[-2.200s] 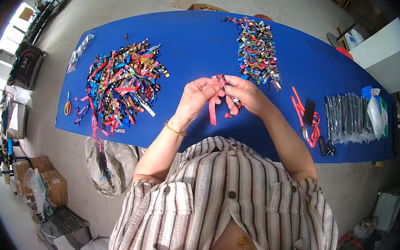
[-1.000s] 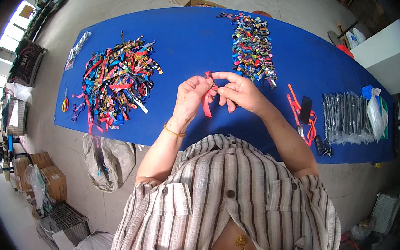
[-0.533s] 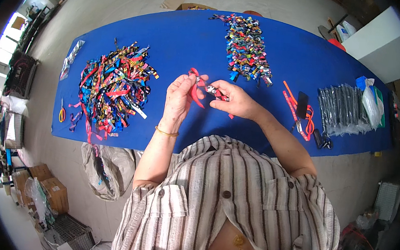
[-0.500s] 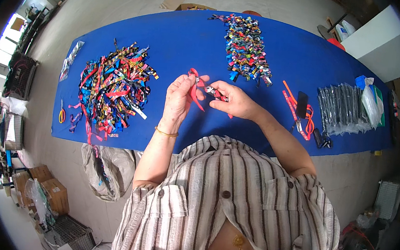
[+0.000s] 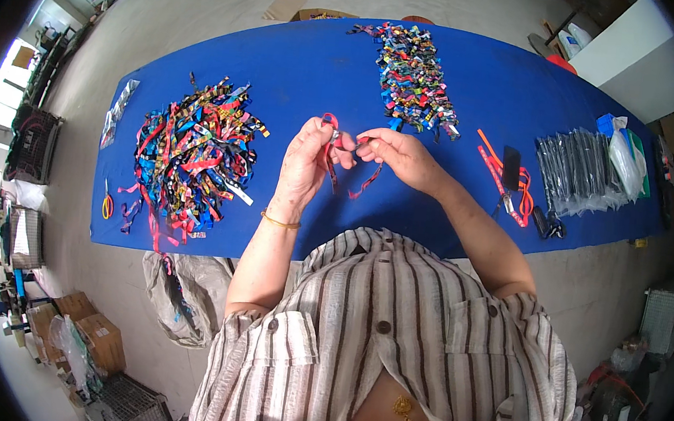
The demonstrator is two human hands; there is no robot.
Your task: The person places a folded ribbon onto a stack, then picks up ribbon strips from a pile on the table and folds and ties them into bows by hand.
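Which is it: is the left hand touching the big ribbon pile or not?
Apart. The head view shows a strip of blue table between the left hand and the ribbon pile.

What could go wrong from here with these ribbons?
Red and dark ribbon is pinched in the fingertips of the left hand and right hand, so it might slip. Ribbons overlap in the loose pile and could tangle. A pink strip reaches the near edge of the blue table and might snag, dragging others off.
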